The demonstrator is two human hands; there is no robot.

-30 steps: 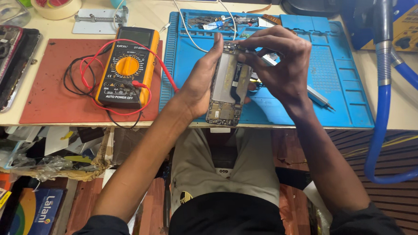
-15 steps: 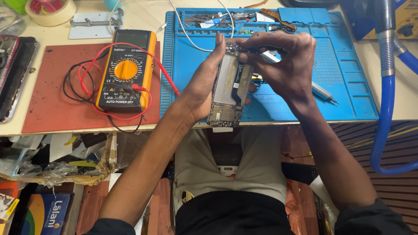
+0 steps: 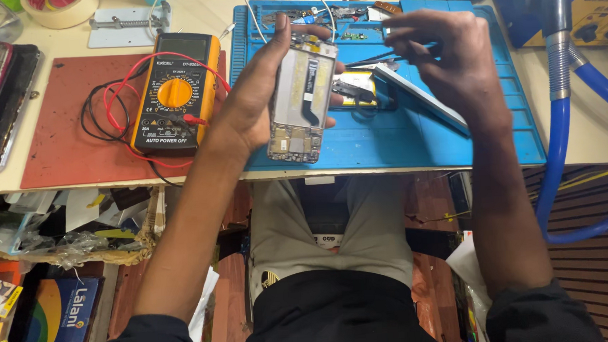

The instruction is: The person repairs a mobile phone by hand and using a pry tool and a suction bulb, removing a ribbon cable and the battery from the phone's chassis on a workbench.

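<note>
Left hand [image 3: 263, 101] clasping the opened phone frame [image 3: 302, 99] by its edges, held upright above the blue mat [image 3: 391, 143]. Back cover already off, inner board and black flex cable exposed; judged mid-repair, reassembly not yet done. Right hand [image 3: 449, 55] right of the frame, fingers pinched on a thin dark tool [image 3: 381, 56]. Left of the mat, an orange multimeter [image 3: 173, 94] on the counter [image 3: 201, 15].

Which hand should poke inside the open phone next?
Probably the right hand: it holds black tweezers pointing toward the opened phone. The left hand is busy gripping the phone over the blue mat.
</note>
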